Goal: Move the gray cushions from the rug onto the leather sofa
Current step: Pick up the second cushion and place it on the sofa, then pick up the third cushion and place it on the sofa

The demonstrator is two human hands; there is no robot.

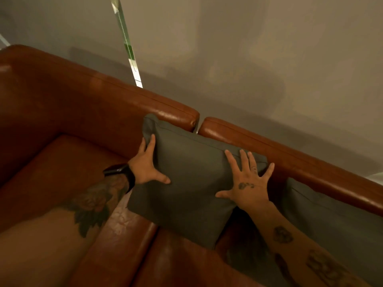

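A gray cushion [192, 183] stands on the brown leather sofa [83, 96] and leans against the backrest, over the gap between two back sections. My left hand [148, 164] grips the cushion's left edge, with the thumb on the front face. My right hand [246, 183] lies flat on the upper right of the cushion, fingers spread. A second gray cushion [331, 220] leans on the backrest to the right, partly hidden behind my right forearm. The rug is out of view.
A plain beige wall [248, 59] rises right behind the sofa. A narrow bright vertical strip [128, 44] runs down the wall to the backrest. The sofa seat [62, 162] stretches to the left of the cushion.
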